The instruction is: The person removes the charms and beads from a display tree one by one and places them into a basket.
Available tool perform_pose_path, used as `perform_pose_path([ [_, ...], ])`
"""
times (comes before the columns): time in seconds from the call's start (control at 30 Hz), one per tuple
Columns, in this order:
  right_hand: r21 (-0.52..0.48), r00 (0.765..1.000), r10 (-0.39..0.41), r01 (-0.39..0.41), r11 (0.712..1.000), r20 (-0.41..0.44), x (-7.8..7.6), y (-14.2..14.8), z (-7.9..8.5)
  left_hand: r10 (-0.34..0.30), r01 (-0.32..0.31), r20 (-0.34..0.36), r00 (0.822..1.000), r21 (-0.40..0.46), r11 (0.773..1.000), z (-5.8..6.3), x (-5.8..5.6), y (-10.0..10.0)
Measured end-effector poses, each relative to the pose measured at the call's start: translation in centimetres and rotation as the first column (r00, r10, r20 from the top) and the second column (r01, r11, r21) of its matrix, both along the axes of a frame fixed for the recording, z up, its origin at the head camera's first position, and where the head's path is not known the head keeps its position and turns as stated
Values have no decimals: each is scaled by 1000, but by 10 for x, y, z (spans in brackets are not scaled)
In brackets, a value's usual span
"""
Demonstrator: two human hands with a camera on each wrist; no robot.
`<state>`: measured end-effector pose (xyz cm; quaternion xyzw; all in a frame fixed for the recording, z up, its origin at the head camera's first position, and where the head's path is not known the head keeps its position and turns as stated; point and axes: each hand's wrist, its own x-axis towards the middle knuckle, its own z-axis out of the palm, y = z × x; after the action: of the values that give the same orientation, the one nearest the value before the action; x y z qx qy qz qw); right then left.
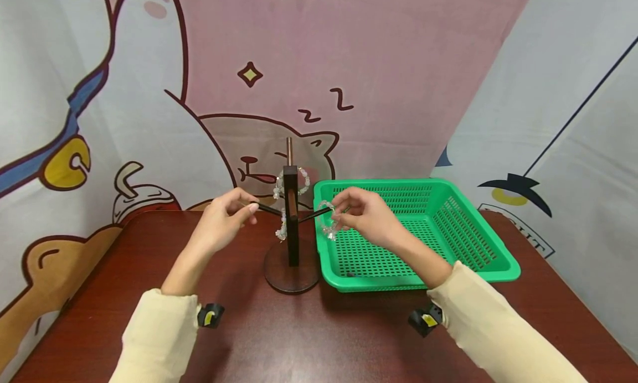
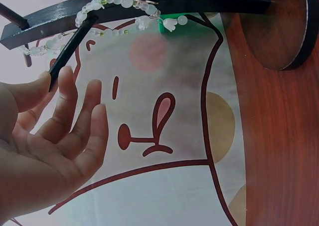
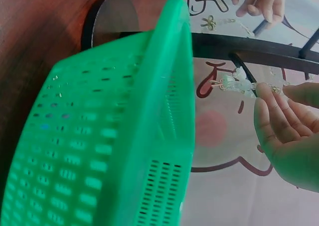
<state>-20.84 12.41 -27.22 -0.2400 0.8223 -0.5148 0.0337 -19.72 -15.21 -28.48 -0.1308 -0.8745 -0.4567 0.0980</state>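
A dark wooden bracelet stand (image 1: 293, 239) with a round base stands upright on the table, pegs jutting from both sides of its post. Thumb and fingers of my left hand (image 1: 219, 222) pinch the outer end of the lower left peg (image 2: 70, 51). On that peg hangs a beaded bracelet (image 2: 119, 1) with white flower-shaped beads. My right hand (image 1: 371, 217) pinches a clear beaded bracelet (image 1: 327, 231) at the lower right peg (image 1: 314, 214); in the right wrist view, this bracelet overlaps the peg near my fingertips. Higher on the stand hangs more beadwork (image 1: 303, 182).
A green plastic basket (image 1: 508, 269) with perforated walls sits right of the stand, its left rim close to the base and under my right hand. Behind the reddish-brown table (image 1: 279, 344) hangs a cartoon-printed cloth (image 1: 389, 84).
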Motion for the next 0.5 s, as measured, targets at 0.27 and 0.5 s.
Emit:
perform_pose_path([
  [0.27, 22, 1000, -5, 5, 1000, -16, 3, 14, 10, 1, -1, 10, 1000, -2, 1000, 0, 0, 0],
  [0.5, 45, 1000, 1, -1, 999, -13, 7, 29, 14, 3, -3, 23, 1000, -1, 1000, 1, 1, 0],
])
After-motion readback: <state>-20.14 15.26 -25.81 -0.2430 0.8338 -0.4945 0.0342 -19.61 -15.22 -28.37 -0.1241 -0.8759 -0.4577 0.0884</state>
